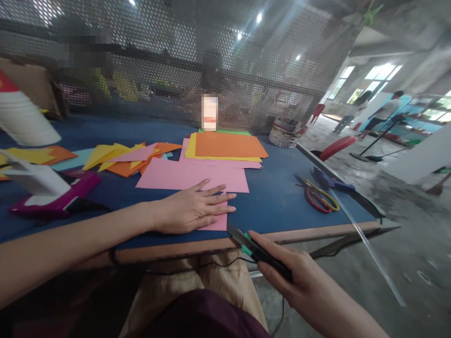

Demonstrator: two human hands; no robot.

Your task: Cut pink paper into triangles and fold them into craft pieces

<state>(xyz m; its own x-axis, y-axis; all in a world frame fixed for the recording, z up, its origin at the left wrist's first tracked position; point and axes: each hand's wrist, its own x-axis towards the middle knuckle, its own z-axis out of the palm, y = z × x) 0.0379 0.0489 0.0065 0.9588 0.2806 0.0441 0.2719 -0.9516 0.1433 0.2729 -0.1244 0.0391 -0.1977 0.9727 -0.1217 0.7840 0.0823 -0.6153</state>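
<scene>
My left hand [192,209] lies flat with its fingers spread, pressing on a small pink paper piece [220,222] near the table's front edge. A larger pink sheet [197,174] lies just beyond, touched by the fingertips. Gripped in my right hand [299,272] is a black and green utility knife [262,253], its tip at the lower right corner of the small pink piece. Behind the pink sheet, orange sheets [229,144] are stacked on yellow and pink ones. To the left, cut yellow, orange and pink pieces [132,158] lie in a loose heap.
Red and yellow-handled scissors [320,199] and a blue glue gun [329,180] lie at right, beside a clear stick [369,253] jutting past the edge. A woven basket [286,132] stands at the back. A purple and white device [56,192] is at left. People [385,110] stand far off.
</scene>
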